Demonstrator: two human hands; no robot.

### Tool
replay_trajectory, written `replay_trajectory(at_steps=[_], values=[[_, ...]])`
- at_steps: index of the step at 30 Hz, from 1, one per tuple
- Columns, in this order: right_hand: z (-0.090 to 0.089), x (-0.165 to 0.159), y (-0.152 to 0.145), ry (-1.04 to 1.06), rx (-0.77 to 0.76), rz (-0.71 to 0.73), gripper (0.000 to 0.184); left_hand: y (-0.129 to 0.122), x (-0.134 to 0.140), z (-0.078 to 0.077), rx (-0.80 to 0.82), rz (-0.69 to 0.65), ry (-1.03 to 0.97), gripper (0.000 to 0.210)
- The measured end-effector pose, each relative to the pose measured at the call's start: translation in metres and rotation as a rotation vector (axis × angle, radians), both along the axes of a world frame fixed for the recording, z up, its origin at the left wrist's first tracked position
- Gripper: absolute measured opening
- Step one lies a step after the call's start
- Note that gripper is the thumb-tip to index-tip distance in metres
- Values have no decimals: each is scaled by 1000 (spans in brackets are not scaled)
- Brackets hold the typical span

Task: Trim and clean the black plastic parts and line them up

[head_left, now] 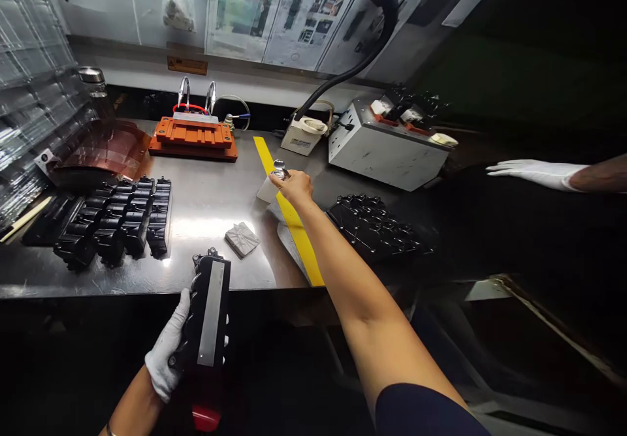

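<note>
My left hand (166, 351), in a white glove, is wrapped round a long black plastic housing (196, 312) in front of the table edge. A flat grey strip (212, 315) runs along the housing's upward face. My bare right hand (298, 188) reaches out over the table. Its fingers are closed at the silver top of a small white bottle (267, 190), beside the yellow tape line (294, 227). Between my hands, a folded grey-white cloth (241, 239) lies on the metal table.
Rows of black housings (117, 220) stand at left. Behind are an orange fixture (193, 137), a white device (304, 136) with a black gooseneck hose (362, 64), and a grey metal box (386, 145). Black parts (377, 224) lie right. Another person's gloved hand (536, 171) shows at far right.
</note>
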State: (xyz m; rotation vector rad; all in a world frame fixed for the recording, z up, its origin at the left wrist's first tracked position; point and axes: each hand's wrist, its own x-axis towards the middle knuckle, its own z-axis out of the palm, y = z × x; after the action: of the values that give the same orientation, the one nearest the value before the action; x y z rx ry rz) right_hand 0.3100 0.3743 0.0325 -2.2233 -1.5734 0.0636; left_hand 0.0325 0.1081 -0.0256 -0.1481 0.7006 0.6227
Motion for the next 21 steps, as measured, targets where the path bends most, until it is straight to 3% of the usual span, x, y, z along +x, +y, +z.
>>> replay_trajectory(at_steps=[4, 7, 10, 12, 14, 17, 19, 21], values=[[6, 0, -15, 13, 47, 31, 44, -1, 0, -1, 35, -1, 26, 64], [7, -13, -42, 32, 109, 85, 46, 0, 0, -1, 65, -6, 34, 63], [-3, -39, -88, 48, -39, 328, 44, 0, 0, 2, 73, 1, 55, 61], [-16, -56, -120, 10, -164, 490, 58, 1, 0, 4, 85, 7, 61, 58], [-28, -67, -143, -55, -237, 525, 67, 1, 0, 5, 92, -1, 67, 56], [-26, -66, -145, -61, -218, 485, 57, 1, -1, 5, 93, 3, 75, 57], [-8, -54, -125, -38, -83, 377, 50, 1, -1, 4, 93, 7, 70, 59], [16, -36, -94, -65, 57, 173, 50, 1, -1, 2, 91, 7, 54, 61]])
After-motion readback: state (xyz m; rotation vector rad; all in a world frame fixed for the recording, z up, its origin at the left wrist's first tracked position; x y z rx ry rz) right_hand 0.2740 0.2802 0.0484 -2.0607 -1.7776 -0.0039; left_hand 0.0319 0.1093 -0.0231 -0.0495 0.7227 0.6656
